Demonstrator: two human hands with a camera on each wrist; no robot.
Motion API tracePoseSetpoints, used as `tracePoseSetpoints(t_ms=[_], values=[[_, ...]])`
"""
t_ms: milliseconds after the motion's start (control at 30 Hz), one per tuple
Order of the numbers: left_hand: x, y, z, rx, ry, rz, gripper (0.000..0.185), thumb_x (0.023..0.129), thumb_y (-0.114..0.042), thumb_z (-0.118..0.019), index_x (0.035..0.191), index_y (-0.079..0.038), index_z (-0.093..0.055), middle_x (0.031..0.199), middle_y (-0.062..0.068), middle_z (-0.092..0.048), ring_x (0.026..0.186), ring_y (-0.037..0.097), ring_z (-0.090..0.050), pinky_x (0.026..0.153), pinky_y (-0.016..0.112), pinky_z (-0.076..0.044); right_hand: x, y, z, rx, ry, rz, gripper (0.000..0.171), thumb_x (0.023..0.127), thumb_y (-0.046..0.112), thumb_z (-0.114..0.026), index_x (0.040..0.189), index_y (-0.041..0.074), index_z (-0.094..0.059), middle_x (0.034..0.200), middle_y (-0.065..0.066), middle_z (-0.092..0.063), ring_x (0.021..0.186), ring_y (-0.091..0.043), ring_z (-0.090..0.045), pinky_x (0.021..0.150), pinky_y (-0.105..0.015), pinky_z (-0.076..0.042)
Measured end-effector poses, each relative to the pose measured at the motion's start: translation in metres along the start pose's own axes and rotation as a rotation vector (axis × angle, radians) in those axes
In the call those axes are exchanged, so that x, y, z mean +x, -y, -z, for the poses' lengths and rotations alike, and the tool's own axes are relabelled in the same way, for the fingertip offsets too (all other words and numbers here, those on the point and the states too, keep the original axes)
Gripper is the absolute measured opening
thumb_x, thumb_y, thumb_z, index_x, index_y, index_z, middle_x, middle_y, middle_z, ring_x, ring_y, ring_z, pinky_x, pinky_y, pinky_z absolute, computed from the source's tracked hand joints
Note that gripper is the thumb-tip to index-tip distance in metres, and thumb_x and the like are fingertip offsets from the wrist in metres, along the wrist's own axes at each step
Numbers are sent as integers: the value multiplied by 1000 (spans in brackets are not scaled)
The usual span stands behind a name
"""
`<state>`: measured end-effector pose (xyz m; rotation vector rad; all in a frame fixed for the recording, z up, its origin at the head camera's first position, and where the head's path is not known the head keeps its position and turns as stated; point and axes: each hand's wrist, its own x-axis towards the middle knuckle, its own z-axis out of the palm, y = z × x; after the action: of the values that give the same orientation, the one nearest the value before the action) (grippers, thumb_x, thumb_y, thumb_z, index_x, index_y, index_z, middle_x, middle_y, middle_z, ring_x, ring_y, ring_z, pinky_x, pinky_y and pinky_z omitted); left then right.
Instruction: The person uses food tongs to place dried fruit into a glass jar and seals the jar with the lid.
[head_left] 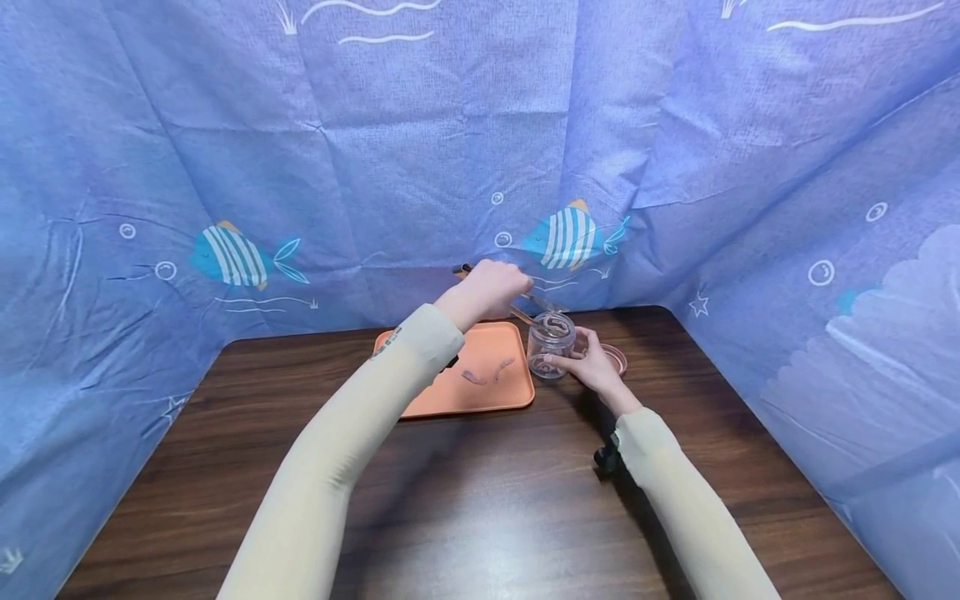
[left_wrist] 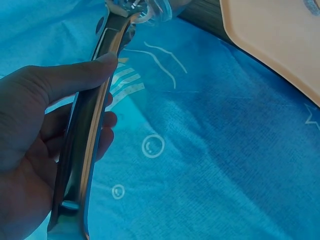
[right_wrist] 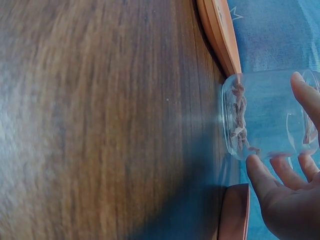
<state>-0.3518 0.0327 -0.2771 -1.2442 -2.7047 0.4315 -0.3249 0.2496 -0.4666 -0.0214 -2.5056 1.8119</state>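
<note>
My left hand (head_left: 491,287) grips metal tongs (left_wrist: 85,135), thumb on one side and fingers round the other. In the head view the tongs' tips reach the mouth of a clear jar (head_left: 548,354). My right hand (head_left: 595,367) holds that jar upright by its side, thumb and fingers around it. Twisted brownish pieces (right_wrist: 240,115) lie on the jar's bottom, and another brownish piece (right_wrist: 308,134) shows near its mouth; whether the tongs pinch it I cannot tell. Thin brownish pieces (head_left: 473,377) lie on an orange tray (head_left: 465,404) left of the jar.
A round reddish lid (head_left: 617,358) lies right of the jar, partly behind my right hand. The dark wooden table (head_left: 480,517) extends toward me. A blue fish-patterned cloth (head_left: 420,183) hangs behind and at both sides.
</note>
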Motion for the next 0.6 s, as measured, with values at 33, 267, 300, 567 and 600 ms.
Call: tracePoseSetpoints(t_ms=[33,267,300,567,600], values=[[0,0,0,5,-3,1,27,99,-6,-61,121,-19,-71,109,1,-71,97,20,-67,77,37,-56,0,0,0,3,1,1,92,87,23,-82,152,1,-21,149,-25,-38,135,-40,-45,112,-48,-36],[-2,-2,3,54,-32,-13,28,99,-7,-61,123,-17,-70,111,3,-71,99,20,-66,76,37,-56,-1,2,0,5,12,12,94,88,23,-81,153,0,-19,151,-26,-37,136,-41,-44,112,-49,-36],[-3,-3,3,61,-36,-17,28,99,-7,-61,124,-17,-70,112,3,-71,100,20,-66,77,37,-56,-1,2,0,7,13,13,94,88,23,-81,153,0,-19,151,-26,-36,136,-41,-44,112,-49,-36],[-9,-1,9,35,-27,-15,31,98,-8,-61,127,-15,-67,116,5,-69,105,22,-65,81,40,-56,1,1,0,31,8,18,90,88,18,-81,152,-1,-21,149,-26,-39,134,-41,-46,111,-48,-37],[-9,-1,10,28,-23,-14,31,98,-8,-61,128,-15,-67,116,5,-69,105,22,-65,82,40,-56,1,1,0,32,7,19,89,88,16,-80,151,-2,-21,149,-27,-39,134,-42,-46,111,-49,-37]])
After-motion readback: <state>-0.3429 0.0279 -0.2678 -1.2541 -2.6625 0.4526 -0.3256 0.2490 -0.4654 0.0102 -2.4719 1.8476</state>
